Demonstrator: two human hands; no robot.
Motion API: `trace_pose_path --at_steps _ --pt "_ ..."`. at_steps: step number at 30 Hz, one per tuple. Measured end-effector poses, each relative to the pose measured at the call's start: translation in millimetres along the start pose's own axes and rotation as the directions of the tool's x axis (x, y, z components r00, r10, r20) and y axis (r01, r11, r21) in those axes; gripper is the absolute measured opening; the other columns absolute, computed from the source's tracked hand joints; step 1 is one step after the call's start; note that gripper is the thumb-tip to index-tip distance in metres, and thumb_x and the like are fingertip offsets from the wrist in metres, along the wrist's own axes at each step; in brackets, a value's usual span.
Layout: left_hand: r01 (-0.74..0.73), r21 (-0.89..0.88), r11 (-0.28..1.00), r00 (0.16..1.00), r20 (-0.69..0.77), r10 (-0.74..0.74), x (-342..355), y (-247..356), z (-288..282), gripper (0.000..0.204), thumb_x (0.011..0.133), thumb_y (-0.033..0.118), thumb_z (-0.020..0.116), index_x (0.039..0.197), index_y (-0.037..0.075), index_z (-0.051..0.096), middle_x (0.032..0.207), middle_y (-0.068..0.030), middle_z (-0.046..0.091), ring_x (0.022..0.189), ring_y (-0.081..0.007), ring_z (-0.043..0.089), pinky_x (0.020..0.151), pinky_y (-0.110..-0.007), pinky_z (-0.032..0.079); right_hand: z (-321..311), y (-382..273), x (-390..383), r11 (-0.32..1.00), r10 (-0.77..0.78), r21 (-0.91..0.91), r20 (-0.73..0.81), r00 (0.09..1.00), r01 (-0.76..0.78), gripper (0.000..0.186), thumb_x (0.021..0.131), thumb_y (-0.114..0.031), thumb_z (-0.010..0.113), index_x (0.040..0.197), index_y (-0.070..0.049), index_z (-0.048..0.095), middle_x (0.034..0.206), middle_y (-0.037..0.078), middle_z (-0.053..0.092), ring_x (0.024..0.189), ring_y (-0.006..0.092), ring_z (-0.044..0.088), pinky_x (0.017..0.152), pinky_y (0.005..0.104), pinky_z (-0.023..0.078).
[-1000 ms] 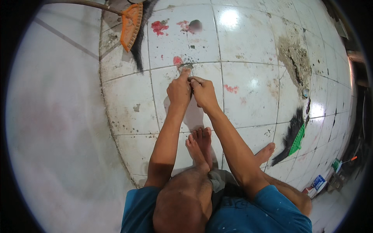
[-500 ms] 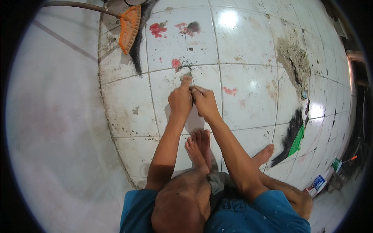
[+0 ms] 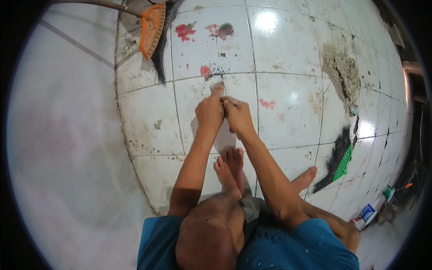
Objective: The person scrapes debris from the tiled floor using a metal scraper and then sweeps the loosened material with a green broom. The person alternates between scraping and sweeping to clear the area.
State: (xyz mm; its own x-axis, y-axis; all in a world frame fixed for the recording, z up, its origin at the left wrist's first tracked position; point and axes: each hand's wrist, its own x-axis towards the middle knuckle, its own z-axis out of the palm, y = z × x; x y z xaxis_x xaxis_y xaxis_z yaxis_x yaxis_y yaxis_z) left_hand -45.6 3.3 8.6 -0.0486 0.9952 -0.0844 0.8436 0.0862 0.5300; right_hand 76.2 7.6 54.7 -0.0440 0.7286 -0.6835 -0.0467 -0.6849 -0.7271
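Both hands are closed together around a small hand scraper (image 3: 217,84), whose flat greyish blade rests on a white floor tile near a dark grout joint. My left hand (image 3: 210,113) wraps the tool, its index finger stretched along the blade. Pressed against it from the right, my right hand (image 3: 238,117) grips the dark handle, most of which the fingers hide. Just beyond the blade lies a small red stain (image 3: 205,71). Larger red patches (image 3: 184,32) mark the tile farther off.
An orange broom (image 3: 153,29) with black bristles lies at the far left, beside a pale wall (image 3: 67,135). To the right is a green broom head (image 3: 343,163). Broken tile (image 3: 339,67) shows a crack. My bare feet (image 3: 229,168) are close below my hands.
The view has shifted slightly. Both hands keep the same grip on the scraper and have barely moved.
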Motion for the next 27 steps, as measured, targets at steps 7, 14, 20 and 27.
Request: trace_pose_path --at_steps 7,14,20,27 --pt "0.074 0.033 0.997 0.996 0.037 -0.075 26.2 6.0 -7.3 0.046 0.097 0.011 0.065 0.142 0.019 0.071 0.082 -0.0229 0.076 0.077 -0.0435 0.077 0.073 -0.056 0.059 0.0 -16.1 12.3 1.0 0.004 0.008 0.023 1.0 -0.004 0.036 0.11 -0.022 0.054 0.124 0.0 0.079 0.07 -0.001 0.058 0.051 0.0069 0.04 0.041 0.0295 0.03" --pt "0.134 0.005 0.991 0.986 0.095 -0.134 6.1 0.4 1.3 0.048 0.096 0.011 0.066 0.143 0.02 0.072 0.101 -0.0216 0.08 0.087 -0.0428 0.078 0.078 -0.055 0.06 -0.5 4.3 3.5 1.0 -0.011 -0.026 0.01 1.0 0.011 0.035 0.11 -0.022 0.055 0.124 0.001 0.079 0.069 0.0 0.058 0.049 0.0082 0.043 0.039 0.0301 0.032" --pt "0.022 -0.019 1.0 1.0 -0.007 -0.022 -1.9 -1.9 -1.5 0.043 0.098 0.013 0.065 0.139 0.02 0.073 0.09 -0.0226 0.078 0.079 -0.0445 0.076 0.072 -0.055 0.059 2.0 4.2 -5.7 0.998 0.041 -0.041 -0.014 0.999 -0.042 0.038 0.11 -0.024 0.054 0.126 0.0 0.078 0.069 0.001 0.058 0.046 0.01 0.043 0.038 0.0302 0.033" --pt "0.153 -0.037 0.988 0.982 0.114 -0.148 1.6 12.6 -2.9 0.044 0.099 0.011 0.063 0.139 0.025 0.075 0.098 -0.0261 0.076 0.085 -0.0485 0.073 0.078 -0.057 0.057 -5.8 22.7 4.2 0.991 -0.11 -0.083 -0.027 0.994 0.107 0.036 0.11 -0.023 0.055 0.122 0.003 0.078 0.07 0.0 0.058 0.047 0.0088 0.042 0.04 0.0309 0.031"
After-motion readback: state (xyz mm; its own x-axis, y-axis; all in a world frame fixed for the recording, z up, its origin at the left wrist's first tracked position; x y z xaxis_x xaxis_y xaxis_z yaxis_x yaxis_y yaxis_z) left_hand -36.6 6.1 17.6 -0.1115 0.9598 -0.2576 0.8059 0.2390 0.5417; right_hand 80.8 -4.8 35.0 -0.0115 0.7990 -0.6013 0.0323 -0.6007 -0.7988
